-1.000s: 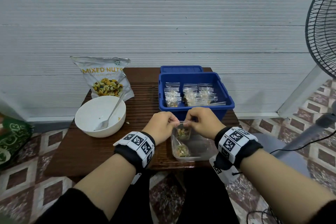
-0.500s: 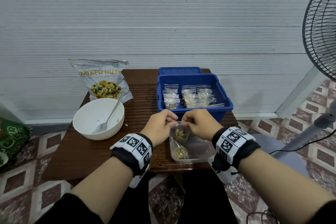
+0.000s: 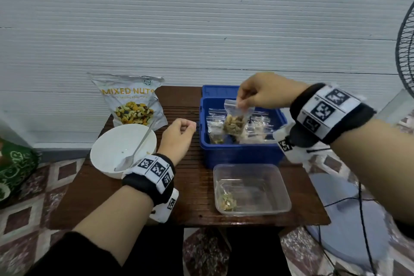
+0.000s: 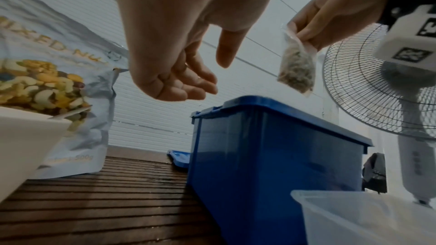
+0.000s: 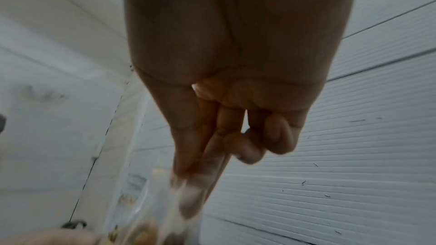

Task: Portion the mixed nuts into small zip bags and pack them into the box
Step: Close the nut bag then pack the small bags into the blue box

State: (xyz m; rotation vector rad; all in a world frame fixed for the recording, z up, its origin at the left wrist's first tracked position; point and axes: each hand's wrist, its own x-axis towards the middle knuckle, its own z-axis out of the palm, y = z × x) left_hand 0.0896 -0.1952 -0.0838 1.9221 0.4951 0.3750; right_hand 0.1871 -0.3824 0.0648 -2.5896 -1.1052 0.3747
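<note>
Lifted from the clear tub (image 3: 277, 186), a small clear zip bag (image 3: 235, 122) of pale nuts hangs above the blue box (image 3: 240, 154), pinched by the right hand (image 3: 266, 93); left hand (image 3: 178, 135) loosely curled, holding nothing.

One brown slatted wooden table (image 3: 192, 188) carries one blue plastic box (image 3: 240, 154), one white round bowl (image 3: 112, 148) with one metal spoon (image 3: 134, 154), one silver "MIXED NUTS" pouch (image 3: 130, 101) and one clear rectangular plastic container (image 3: 253, 188). One clear nut-filled zip bag (image 3: 235, 121) hangs above the box; the bags inside overlap too much to count.
</note>
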